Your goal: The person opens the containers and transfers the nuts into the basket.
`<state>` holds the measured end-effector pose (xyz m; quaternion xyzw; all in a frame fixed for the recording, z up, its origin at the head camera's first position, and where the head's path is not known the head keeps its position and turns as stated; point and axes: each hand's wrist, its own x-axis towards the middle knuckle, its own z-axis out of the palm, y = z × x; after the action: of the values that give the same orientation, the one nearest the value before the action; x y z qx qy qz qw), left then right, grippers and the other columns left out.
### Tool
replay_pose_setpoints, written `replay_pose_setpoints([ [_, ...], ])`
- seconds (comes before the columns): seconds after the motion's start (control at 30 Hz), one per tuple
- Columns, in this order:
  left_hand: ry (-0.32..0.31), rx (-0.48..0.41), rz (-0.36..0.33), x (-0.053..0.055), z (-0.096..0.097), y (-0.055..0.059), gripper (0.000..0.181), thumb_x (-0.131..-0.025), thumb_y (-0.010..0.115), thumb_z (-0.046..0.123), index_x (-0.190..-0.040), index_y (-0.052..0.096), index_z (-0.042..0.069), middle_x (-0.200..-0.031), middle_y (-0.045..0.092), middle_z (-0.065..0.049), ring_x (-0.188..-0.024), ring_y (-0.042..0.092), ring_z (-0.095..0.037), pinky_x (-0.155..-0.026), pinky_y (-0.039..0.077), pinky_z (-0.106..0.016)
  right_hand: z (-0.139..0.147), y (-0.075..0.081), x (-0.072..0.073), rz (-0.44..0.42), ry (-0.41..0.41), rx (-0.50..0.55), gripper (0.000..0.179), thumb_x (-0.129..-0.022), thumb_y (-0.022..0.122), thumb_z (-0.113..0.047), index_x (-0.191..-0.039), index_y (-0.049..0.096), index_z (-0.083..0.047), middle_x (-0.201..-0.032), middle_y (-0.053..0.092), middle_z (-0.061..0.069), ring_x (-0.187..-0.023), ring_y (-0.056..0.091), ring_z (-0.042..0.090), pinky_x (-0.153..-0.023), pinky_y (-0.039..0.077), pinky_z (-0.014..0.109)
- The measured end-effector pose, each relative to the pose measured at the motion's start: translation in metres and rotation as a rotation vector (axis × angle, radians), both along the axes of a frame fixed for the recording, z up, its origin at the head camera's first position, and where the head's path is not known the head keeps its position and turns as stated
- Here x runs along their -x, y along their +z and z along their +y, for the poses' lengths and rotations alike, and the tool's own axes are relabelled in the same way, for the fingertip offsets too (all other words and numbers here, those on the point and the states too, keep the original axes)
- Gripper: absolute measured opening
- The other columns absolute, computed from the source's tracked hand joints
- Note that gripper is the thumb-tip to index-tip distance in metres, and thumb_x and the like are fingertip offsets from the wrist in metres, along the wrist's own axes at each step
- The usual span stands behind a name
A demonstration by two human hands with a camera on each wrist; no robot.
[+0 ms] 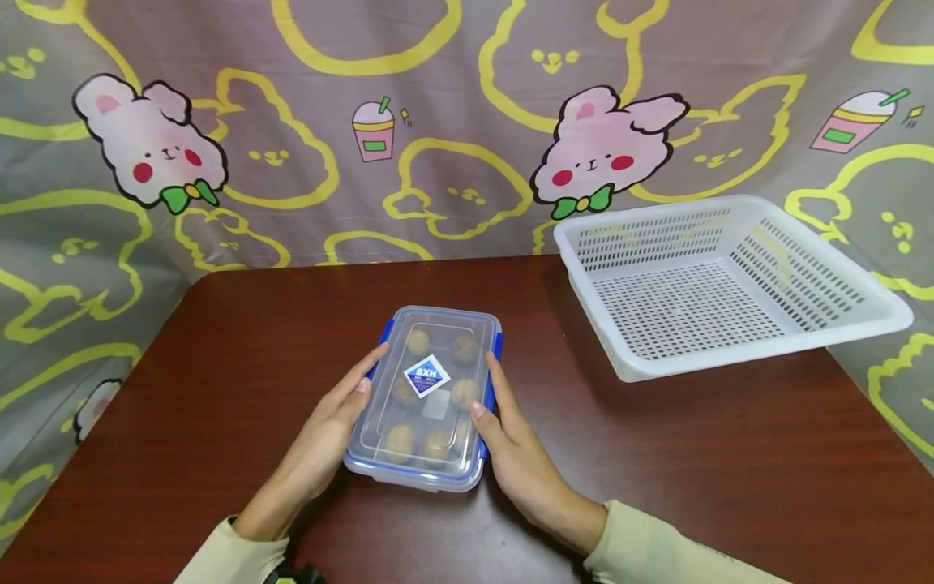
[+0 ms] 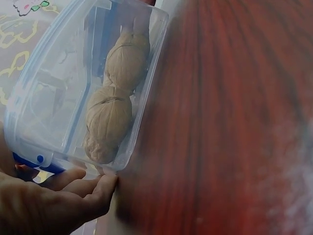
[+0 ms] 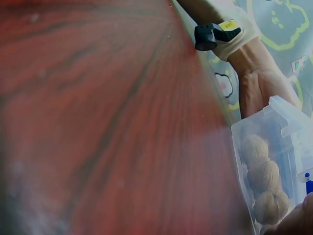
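A clear plastic food container [image 1: 447, 369] with a transparent lid, blue side clips and a diamond-shaped label lies between my hands over the middle of the table. Through its walls show several round brown walnuts [image 2: 108, 115], lined up along the near end in both wrist views. My left hand [image 1: 321, 438] grips the container's left side, thumb at the lid's edge and fingers along the wall. On the opposite side my right hand [image 1: 521, 458] holds it with the thumb over the lid's rim and the fingers along the clip. Parts of both hands' fingers are hidden by the container.
A white perforated plastic basket [image 1: 623, 349] stands at the table's back right. The dark red-brown wooden table [image 1: 241, 365] ends at a patterned cloth [image 1: 452, 105] that hangs behind it and along its sides.
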<state>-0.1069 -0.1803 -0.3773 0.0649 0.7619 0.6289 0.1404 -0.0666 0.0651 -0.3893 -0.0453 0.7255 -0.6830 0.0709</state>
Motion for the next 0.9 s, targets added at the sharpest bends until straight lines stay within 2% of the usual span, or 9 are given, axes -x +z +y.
replay_pose_setpoints([
  [0.4,-0.002,-0.018,-0.018,0.0003,0.0004,0.0000,0.050,-0.115,0.032,0.037,-0.165,0.032,0.037,-0.170,0.030,-0.010,-0.136,0.054,-0.040,-0.103,0.054,-0.044,0.0038,-0.0003,0.0011,0.017,0.003,-0.005,0.066,-0.113,0.046,-0.025,-0.170,0.013,-0.033,-0.177,0.013,0.009,-0.162,0.015,0.033,-0.131,0.007,0.059],
  [0.6,0.006,-0.005,-0.012,0.0002,0.0023,-0.0009,0.049,-0.115,0.031,0.035,-0.164,0.032,0.037,-0.170,0.029,-0.009,-0.139,0.051,-0.037,-0.106,0.052,-0.044,0.0056,-0.0022,0.0001,0.021,0.005,0.034,0.064,-0.113,0.045,-0.021,-0.169,0.016,-0.034,-0.176,0.015,0.008,-0.162,0.016,0.032,-0.131,0.008,0.058],
  [0.73,0.024,0.006,-0.010,-0.0014,0.0002,0.0007,0.049,-0.115,0.031,0.035,-0.164,0.032,0.037,-0.169,0.031,-0.009,-0.137,0.052,-0.037,-0.104,0.053,-0.041,0.0049,-0.0030,0.0013,0.020,0.019,0.043,0.064,-0.113,0.046,-0.024,-0.169,0.017,-0.036,-0.176,0.016,0.007,-0.162,0.016,0.030,-0.131,0.008,0.058],
  [0.9,0.005,0.003,-0.011,-0.0006,-0.0009,0.0011,0.049,-0.115,0.030,0.037,-0.165,0.031,0.038,-0.169,0.032,-0.009,-0.136,0.053,-0.037,-0.104,0.053,-0.039,0.0073,-0.0041,0.0038,0.012,0.036,0.078,0.065,-0.113,0.046,-0.023,-0.169,0.016,-0.035,-0.177,0.013,0.006,-0.162,0.014,0.030,-0.131,0.008,0.057],
])
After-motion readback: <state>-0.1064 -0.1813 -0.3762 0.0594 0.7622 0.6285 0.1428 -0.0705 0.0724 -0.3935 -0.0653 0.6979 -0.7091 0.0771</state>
